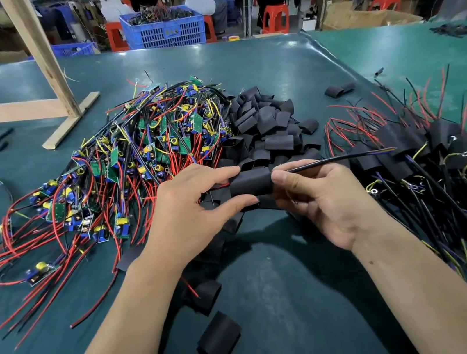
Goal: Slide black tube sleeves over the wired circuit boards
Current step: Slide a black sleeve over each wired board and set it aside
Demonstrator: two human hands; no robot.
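Green table [283,55] under boards [136,149], sleeves [266,122].

Bare green mat [277,307] lies open between the two forearms, broken only by two loose black sleeves [218,340] near the left arm. To the left, a sprawling heap of wired boards [130,150] and trailing red wires blocks the way. Straight ahead, a pile of black sleeves [266,122] crowds the middle. On the right, a spread of sleeved boards [423,146] with long wires covers the mat. Beyond the piles the mat is open up to a wooden frame [55,82] at far left.
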